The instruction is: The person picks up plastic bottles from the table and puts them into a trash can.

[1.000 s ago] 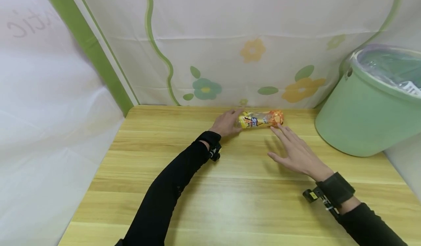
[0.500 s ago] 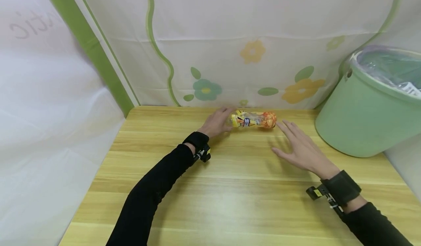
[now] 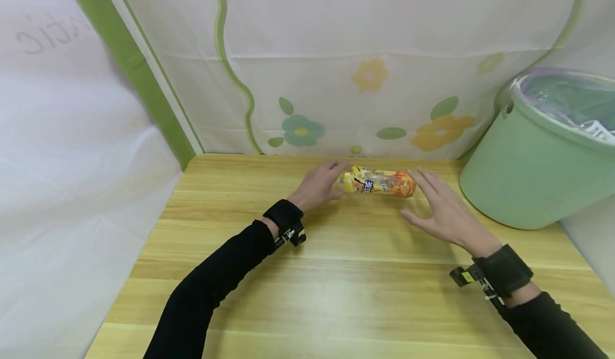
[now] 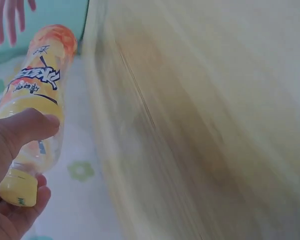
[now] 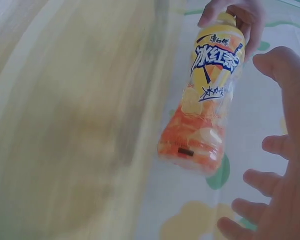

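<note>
A plastic drink bottle (image 3: 379,183) with a yellow and orange label lies sideways over the far part of the wooden table. My left hand (image 3: 317,188) grips its neck end, the thumb across the shoulder in the left wrist view and the fingers behind the yellow cap (image 4: 18,187). My right hand (image 3: 447,217) is spread at the orange base end, its fingertips overlapping that end in the head view. Seen from the right wrist, a gap shows between the spread fingers (image 5: 272,182) and the bottle (image 5: 209,95).
To the right stands a pale green bin (image 3: 538,161) lined with a clear bag, with something white inside. A white curtain (image 3: 336,103) printed with flowers hangs along the back edge of the table (image 3: 326,295). More white cloth (image 3: 96,215) covers the left side.
The left hand first shifted left with the bottle, then brought it slightly right and nearer. The right hand has drifted a little right, staying spread near the base.
</note>
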Demonstrator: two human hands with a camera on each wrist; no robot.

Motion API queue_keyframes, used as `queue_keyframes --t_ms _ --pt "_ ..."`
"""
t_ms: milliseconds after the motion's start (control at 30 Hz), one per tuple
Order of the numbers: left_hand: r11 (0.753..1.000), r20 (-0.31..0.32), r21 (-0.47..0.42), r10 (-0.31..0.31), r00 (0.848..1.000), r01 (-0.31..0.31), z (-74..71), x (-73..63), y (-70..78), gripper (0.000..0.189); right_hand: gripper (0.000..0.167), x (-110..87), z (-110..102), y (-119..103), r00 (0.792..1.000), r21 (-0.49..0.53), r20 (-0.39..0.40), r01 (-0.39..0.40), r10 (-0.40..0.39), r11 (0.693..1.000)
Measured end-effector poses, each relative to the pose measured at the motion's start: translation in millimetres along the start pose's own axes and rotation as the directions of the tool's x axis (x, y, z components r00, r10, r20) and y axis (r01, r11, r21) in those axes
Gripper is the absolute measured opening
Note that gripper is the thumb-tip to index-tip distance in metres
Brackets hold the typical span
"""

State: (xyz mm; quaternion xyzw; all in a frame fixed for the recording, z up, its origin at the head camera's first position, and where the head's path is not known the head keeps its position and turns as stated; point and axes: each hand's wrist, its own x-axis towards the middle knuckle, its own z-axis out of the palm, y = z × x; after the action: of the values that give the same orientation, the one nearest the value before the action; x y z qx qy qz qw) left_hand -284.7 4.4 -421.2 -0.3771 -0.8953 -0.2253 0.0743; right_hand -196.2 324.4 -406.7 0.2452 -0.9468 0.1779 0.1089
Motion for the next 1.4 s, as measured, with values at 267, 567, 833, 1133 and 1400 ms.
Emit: queue_keyframes --t_ms 267,567,833,1133,1400 --pt "0.997 -0.004 0.043 0.069 0.998 -0.068 5.3 -2.3 30.1 0.075 0.099 0.6 -1.5 -2.8 1.000 -0.007 0.001 0.016 -0.016 1.000" --pt "0.993 -0.021 0.025 0.118 0.993 -0.118 12.1 -7.4 48.8 0.076 0.104 1.7 0.4 -3.1 0.996 -0.038 -0.030 0.085 -0.086 0.996" --pt "0.991 0.013 0.029 0.132 0.991 -0.132 12.6 -9.3 60.7 0.078 0.081 -1.2 4.1 -1.3 0.988 -0.050 -0.048 0.142 -0.145 0.989" --pt "0.988 0.021 0.027 0.153 0.988 -0.153 13.6 -12.2 63.2 0.078 0.064 -3.1 5.4 -2.7 0.992 -0.001 -0.012 0.124 -0.124 0.992" --pt "0.983 0.041 0.061 0.171 0.985 -0.173 14.0 -13.1 61.1 0.077 0.062 -4.4 6.6 -2.3 0.993 0.024 0.011 0.113 -0.113 0.993"
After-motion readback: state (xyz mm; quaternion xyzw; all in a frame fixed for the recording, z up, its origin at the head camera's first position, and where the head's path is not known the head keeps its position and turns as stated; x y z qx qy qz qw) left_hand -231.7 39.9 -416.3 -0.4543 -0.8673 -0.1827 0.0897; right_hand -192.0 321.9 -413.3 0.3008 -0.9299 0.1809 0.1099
